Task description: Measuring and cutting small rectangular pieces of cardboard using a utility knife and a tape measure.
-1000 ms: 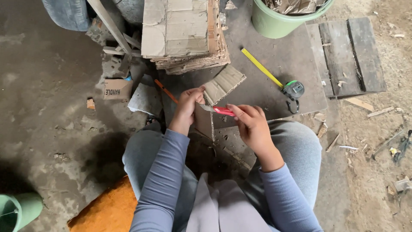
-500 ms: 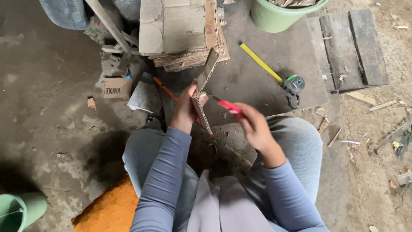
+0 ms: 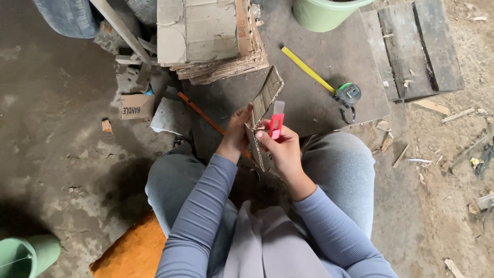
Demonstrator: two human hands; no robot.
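Head view, from left to right. A small green pot point(image 3: 25, 255) sits in the bottom left corner, and an orange mat point(image 3: 135, 252) lies by the person's knee. Farther up, a little brown box point(image 3: 136, 105) rests on the dirty floor, beside a tall stack of cardboard point(image 3: 206, 38).

In the middle, the left hand point(image 3: 237, 131) is closed around a cardboard strip point(image 3: 265, 100) and holds it up on its edge. A second ago that strip lay flat and low; now it stands up, tilted, close to the camera. The right hand point(image 3: 280, 146) is clenched around a red knife point(image 3: 276, 123). Before, the knife pointed sideways at the strip; now it points up, and its blade touches the side of the strip. To me it looks like the person has turned the piece to cut or trim a new edge.

To the right, a yellow tape measure point(image 3: 321, 82) lies stretched out on the dark board point(image 3: 355, 51), next to a green bucket point(image 3: 324, 13). Wooden planks point(image 3: 411, 46) lie farther right.
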